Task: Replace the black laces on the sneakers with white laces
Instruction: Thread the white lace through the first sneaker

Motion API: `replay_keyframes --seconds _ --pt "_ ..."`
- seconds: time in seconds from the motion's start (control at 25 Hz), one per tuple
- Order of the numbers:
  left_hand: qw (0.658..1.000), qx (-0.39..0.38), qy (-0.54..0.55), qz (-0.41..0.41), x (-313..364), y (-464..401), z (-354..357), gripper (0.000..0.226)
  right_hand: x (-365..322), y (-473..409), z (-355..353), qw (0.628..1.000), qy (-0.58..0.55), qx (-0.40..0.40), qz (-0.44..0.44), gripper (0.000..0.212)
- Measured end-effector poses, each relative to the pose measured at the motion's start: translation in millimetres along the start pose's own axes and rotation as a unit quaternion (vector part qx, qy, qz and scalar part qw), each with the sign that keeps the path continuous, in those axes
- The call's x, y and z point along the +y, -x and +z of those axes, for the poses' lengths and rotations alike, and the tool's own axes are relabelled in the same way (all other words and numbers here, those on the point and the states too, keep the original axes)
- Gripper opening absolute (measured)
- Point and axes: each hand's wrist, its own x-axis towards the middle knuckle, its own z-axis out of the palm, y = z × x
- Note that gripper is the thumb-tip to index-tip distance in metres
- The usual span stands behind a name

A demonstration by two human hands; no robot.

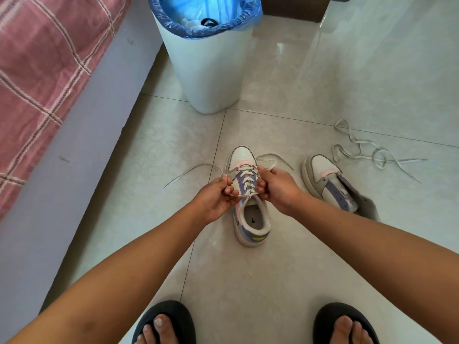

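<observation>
At the far left we see a bed with a pink checked cover (42, 70) and its pale side panel. Beside it stands a white bin (208, 70) lined with a blue bag (198, 23); something black lies inside, too small for us to name.

On the tiled floor (159, 155), in the middle, stands the near sneaker (250, 219), its toe pointing away from us, with the white lace (247, 181) crossed through its eyelets. Our left hand (217, 197) has its fingers curled and pinches one end of this lace at the sneaker's left side. Our right hand (275, 188) is also curled and grips the other end at the sneaker's right side. The loose lace ends trail on the floor to both sides.

More to the right lies the second sneaker (327, 184), without a lace in its eyelets. Just beyond it a second white lace (367, 150) lies loose on the floor. At the bottom, two feet in black slippers (173, 316).
</observation>
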Motion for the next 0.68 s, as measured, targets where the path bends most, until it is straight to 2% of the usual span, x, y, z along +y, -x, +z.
replay_keyframes --seconds 0.12,0.2,0.28,0.36,0.4,0.48,0.6,0.64,0.68 --pt "0.999 0.005 -0.032 0.007 1 2 0 0.030 1 0 0 0.999 0.047 -0.016 -0.019 0.030" --pt "0.989 0.009 -0.127 0.079 8 5 3 0.029 -1 1 4 0.984 0.169 -0.031 -0.052 0.021" --pt "0.935 0.031 -0.285 0.211 19 6 7 0.027 -6 3 7 0.938 0.331 -0.054 -0.090 0.012" --pt "0.876 0.016 -0.386 0.289 26 9 14 0.023 -9 6 10 0.899 0.412 -0.090 -0.123 0.013" --pt "0.866 -0.003 -0.405 0.293 26 11 17 0.022 -10 8 10 0.890 0.426 -0.105 -0.126 0.014" --pt "0.872 -0.029 -0.401 0.279 20 13 24 0.021 -10 10 6 0.883 0.435 -0.124 -0.125 0.018" --pt "0.875 -0.026 -0.397 0.275 18 12 28 0.021 -7 14 5 0.894 0.407 -0.132 -0.131 0.022" --pt "0.864 -0.020 -0.420 0.277 21 11 26 0.021 -6 14 5 0.905 0.384 -0.122 -0.139 0.027" --pt "0.838 -0.010 -0.470 0.278 24 11 21 0.021 -5 14 5 0.922 0.347 -0.106 -0.138 0.032"
